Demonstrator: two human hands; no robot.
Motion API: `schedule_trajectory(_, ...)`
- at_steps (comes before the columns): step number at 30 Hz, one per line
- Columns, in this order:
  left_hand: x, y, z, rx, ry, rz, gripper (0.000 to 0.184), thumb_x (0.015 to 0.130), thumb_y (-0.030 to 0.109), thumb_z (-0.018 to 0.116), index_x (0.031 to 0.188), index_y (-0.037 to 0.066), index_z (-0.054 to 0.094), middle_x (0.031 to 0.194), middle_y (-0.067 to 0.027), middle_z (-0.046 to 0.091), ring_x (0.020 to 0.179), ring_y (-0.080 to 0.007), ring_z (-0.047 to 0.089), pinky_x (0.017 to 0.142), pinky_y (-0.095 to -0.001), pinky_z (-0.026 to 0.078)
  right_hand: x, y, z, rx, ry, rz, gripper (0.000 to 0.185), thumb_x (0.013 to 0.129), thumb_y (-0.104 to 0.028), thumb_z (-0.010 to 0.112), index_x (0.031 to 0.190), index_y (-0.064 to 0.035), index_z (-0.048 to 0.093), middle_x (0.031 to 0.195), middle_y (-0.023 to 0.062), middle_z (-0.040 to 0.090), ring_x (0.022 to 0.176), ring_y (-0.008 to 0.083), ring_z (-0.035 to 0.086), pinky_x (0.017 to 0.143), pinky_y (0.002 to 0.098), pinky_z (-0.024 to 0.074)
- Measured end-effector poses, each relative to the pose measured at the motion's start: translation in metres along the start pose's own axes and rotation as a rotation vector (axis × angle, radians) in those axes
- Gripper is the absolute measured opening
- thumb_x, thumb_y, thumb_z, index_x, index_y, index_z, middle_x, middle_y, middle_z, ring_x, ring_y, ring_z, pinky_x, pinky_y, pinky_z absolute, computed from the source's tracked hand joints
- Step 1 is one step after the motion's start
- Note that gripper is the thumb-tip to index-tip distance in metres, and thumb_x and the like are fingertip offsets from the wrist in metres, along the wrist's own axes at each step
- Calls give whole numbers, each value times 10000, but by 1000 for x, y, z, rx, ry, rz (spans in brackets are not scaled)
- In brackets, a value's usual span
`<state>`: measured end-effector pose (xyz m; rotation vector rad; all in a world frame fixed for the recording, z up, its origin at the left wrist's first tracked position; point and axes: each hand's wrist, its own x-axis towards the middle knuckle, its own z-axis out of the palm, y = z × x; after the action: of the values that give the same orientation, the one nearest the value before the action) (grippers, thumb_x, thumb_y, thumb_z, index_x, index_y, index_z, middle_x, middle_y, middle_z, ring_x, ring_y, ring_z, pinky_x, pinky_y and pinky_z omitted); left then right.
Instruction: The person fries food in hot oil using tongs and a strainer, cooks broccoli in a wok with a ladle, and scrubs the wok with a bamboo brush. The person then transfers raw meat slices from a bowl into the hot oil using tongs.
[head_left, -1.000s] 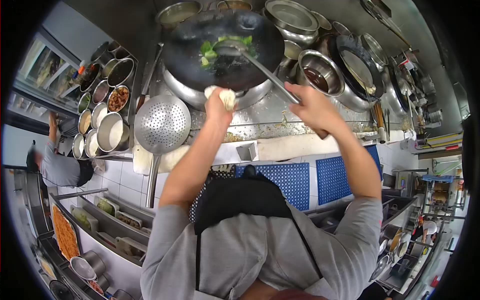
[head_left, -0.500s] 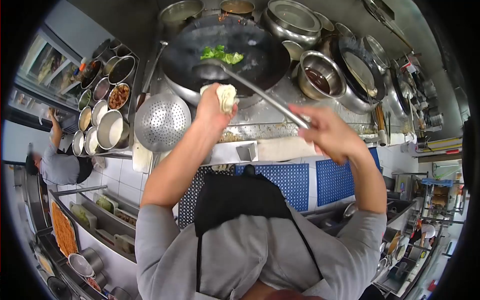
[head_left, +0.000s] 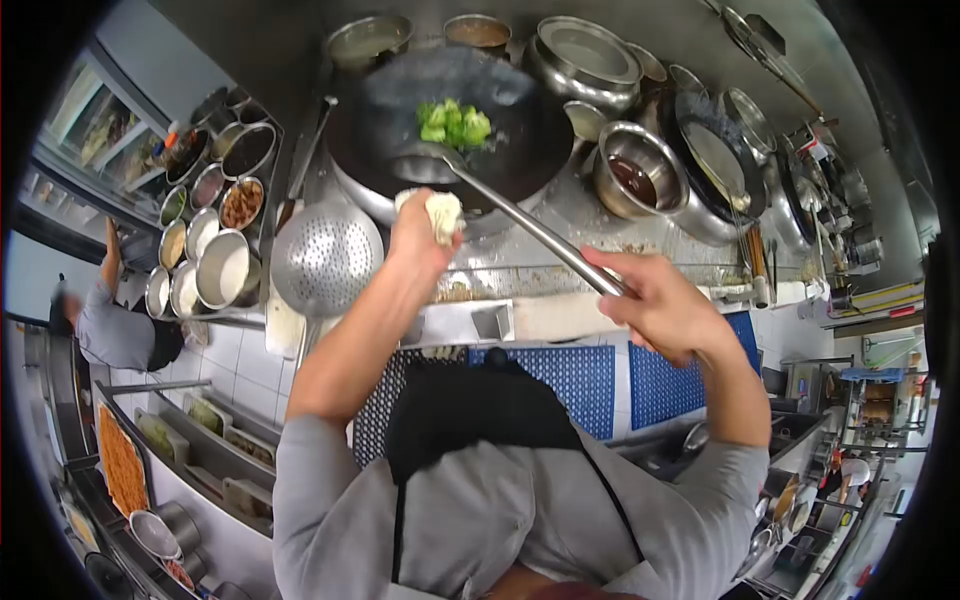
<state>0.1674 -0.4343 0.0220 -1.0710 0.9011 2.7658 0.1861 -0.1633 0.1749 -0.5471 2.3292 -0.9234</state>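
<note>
My left hand (head_left: 420, 240) is closed on a folded pale cloth (head_left: 443, 213), pressed at the near rim of a large dark wok (head_left: 360, 125). What lies under the cloth is hidden. Chopped green vegetables (head_left: 453, 124) are bunched in the wok's middle. My right hand (head_left: 655, 305) grips the end of a long-handled ladle (head_left: 530, 222). The ladle's bowl is inside the wok, just on the near side of the greens. A round perforated strainer (head_left: 327, 258) rests beside my left forearm.
Right of the wok stands a steel bowl with dark sauce (head_left: 640, 172), with more pots behind. Several ingredient containers (head_left: 222, 270) line the left side. A co-worker (head_left: 125, 325) is at the far left. Blue mats (head_left: 560, 380) cover the floor.
The wok has tilted, and the greens have shifted and bunched up. My left hand with the cloth has moved slightly nearer to me. My right hand and the ladle's handle have lowered a little.
</note>
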Motion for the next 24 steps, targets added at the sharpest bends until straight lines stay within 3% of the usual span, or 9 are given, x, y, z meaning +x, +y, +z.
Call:
schedule_trajectory(4, 3, 0, 8, -60, -20, -8, 185, 917, 281, 474, 853, 145, 581, 744, 9, 607, 651, -165, 559, 492, -299, 442, 17, -4, -12, -211, -23, 57, 583, 836, -48, 594, 1400, -27, 448, 653, 78, 597, 460, 116, 542, 449, 286, 438)
schedule_trajectory(9, 29, -73, -47, -207, -35, 128, 106, 903, 218, 498, 956, 157, 567, 845, -18, 628, 692, -165, 597, 494, -349, 449, 43, 39, 14, -511, 316, -290, 580, 826, -66, 604, 1385, -13, 458, 734, 147, 646, 526, 170, 595, 541, 325, 480)
schedule_trajectory(11, -40, -54, -28, -36, -8, -27, 120, 916, 206, 474, 994, 161, 554, 883, -32, 628, 723, -176, 604, 507, -365, 463, 39, 34, -4, -489, 267, -294, 586, 815, -71, 612, 1377, -7, 463, 780, 183, 662, 567, 214, 625, 590, 350, 500)
schedule_trajectory(13, -50, -32, -10, -81, -81, -30, 140, 944, 236, 459, 978, 157, 569, 859, -32, 634, 715, -188, 605, 528, -372, 465, 8, -1, -23, -312, 17, -55, 598, 803, -78, 619, 1375, -2, 462, 818, 217, 665, 601, 257, 649, 628, 374, 513)
schedule_trajectory(14, -36, -17, -1, -88, -94, -96, 148, 941, 249, 467, 958, 146, 572, 833, -31, 632, 704, -190, 607, 521, -368, 460, 9, -21, -25, -324, -42, 106, 601, 800, -89, 621, 1374, -4, 465, 811, 222, 670, 601, 287, 651, 609, 377, 520)
schedule_trajectory(17, 13, -27, 0, -114, -92, 6, 154, 924, 256, 498, 917, 121, 573, 772, -35, 622, 680, -194, 610, 503, -352, 458, 67, 32, 1, -524, 208, -412, 589, 811, -89, 610, 1376, -11, 466, 682, 184, 643, 513, 246, 625, 538, 335, 490)
schedule_trajectory(20, 28, -68, -29, -239, -7, 115, 91, 874, 154, 541, 952, 109, 555, 824, -69, 613, 679, -204, 615, 500, -364, 490, 50, -5, 25, -384, 128, 54, 563, 821, -86, 600, 1367, -19, 479, 632, 176, 627, 501, 256, 612, 568, 320, 479)
schedule_trajectory(23, -36, -63, -27, -124, -47, 45, 101, 882, 148, 505, 974, 143, 546, 867, -54, 609, 694, -199, 619, 508, -385, 494, 14, 27, 18, -364, 244, -269, 555, 845, -72, 577, 1385, -31, 459, 582, 165, 586, 472, 245, 594, 541, 307, 467)
schedule_trajectory(24, -22, -63, -38, -169, -171, 64, 90, 894, 176, 492, 952, 156, 558, 847, -40, 622, 680, -193, 615, 498, -380, 478, 8, 18, 18, -314, 170, -184, 554, 849, -63, 573, 1390, -37, 456, 563, 142, 571, 464, 222, 585, 521, 295, 458)
